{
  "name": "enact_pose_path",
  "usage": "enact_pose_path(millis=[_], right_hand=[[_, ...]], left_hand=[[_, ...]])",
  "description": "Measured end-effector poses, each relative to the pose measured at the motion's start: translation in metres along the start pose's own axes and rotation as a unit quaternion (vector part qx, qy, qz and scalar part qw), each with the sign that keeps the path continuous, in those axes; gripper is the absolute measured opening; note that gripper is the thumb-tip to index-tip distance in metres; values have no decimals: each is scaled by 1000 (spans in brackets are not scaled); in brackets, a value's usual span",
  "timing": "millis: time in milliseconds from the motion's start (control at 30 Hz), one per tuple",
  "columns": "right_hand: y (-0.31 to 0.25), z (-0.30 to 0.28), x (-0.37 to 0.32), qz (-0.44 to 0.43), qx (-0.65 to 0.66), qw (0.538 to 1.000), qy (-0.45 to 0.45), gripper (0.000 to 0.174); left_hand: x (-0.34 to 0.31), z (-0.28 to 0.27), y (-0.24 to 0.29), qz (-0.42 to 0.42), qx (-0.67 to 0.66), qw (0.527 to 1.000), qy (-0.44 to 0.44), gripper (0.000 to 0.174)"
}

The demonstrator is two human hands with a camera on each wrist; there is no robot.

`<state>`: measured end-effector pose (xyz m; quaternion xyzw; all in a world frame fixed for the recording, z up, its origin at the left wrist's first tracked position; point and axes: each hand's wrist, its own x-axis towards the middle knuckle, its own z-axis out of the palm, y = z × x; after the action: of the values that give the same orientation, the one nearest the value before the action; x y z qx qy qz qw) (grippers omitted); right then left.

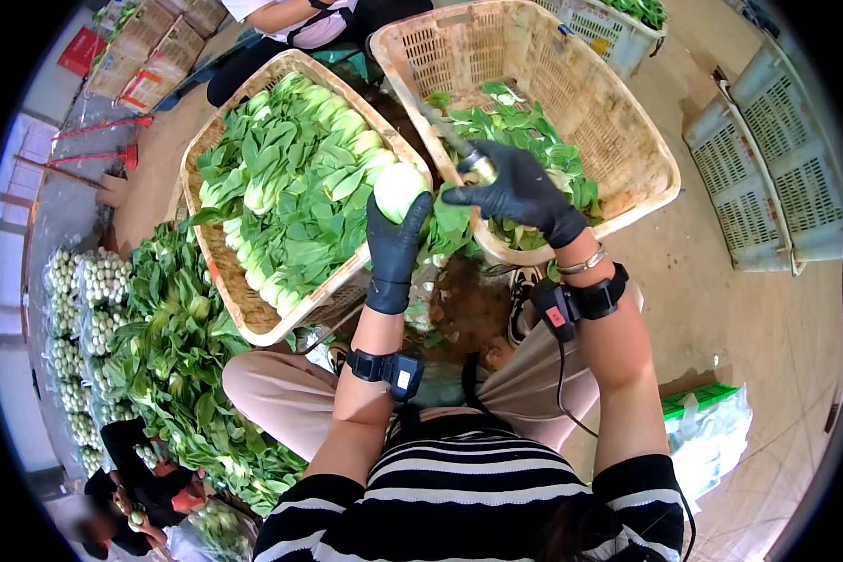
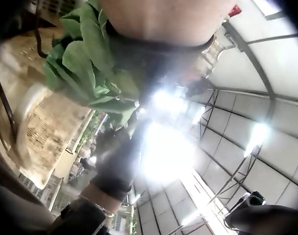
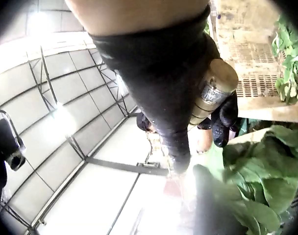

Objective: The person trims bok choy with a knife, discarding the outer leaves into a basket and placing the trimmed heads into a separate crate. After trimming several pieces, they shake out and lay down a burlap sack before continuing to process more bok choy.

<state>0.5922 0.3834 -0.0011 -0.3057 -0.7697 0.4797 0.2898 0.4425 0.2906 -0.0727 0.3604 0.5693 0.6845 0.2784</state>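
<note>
My black-gloved left hand grips a bok choy whose pale, round base faces up between thumb and fingers. Its green leaves hang out to the right, toward my other hand. In my gloved right hand is a knife with a wooden handle, its blade pointing up and left over the right crate's near edge. The right thumb reaches toward the leaves. Just left of the held bok choy, rows of bok choy fill the left crate.
Loose leaves lie in the right crate. A large heap of bok choy covers the floor at left, beside bagged vegetables. More crates stand at right. Other people sit at the top and lower left.
</note>
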Motion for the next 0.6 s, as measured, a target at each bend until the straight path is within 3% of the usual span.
enact_pose_path(millis=[33,67,100,167,200,233,300,333,433,467,500,533,567,600], right_hand=[[9,6,-1,-50,-35,998,-17,40],[32,14,4,-223,-117,967,31,35],[26,11,3,-222,-114,968,33,35],[1,-3,3,1,-1,998,-62,37],[3,-10,4,38,44,997,-48,27],[10,-15,8,-36,-29,999,-22,20],[14,-26,7,76,45,995,-41,20],[17,-26,6,96,68,993,-34,23],[25,-27,3,79,-4,997,16,23],[35,-30,1,82,-6,996,19,23],[41,-33,-1,-24,-197,977,82,23],[47,-37,-2,-130,-377,906,140,22],[51,-40,-3,-128,-380,905,141,22],[42,-40,-3,-84,-361,913,168,24]], left_hand=[[-1,1,3,24,27,999,19,53],[-2,3,7,56,65,996,27,51],[-1,1,9,55,68,996,26,51],[6,-8,13,2,1,998,63,49],[10,-12,12,-19,-67,995,65,44],[13,-17,11,-23,-150,988,37,45],[17,-24,3,-129,-314,940,27,47],[18,-25,1,-129,-312,941,25,47],[17,-23,-4,-179,-369,912,10,49],[16,-20,-5,-132,-330,934,20,49],[14,-16,-3,-83,-291,953,31,48],[11,-13,1,-53,-255,964,61,54],[8,-10,5,-54,-257,963,59,54],[6,-8,11,-1,-143,984,102,59]])
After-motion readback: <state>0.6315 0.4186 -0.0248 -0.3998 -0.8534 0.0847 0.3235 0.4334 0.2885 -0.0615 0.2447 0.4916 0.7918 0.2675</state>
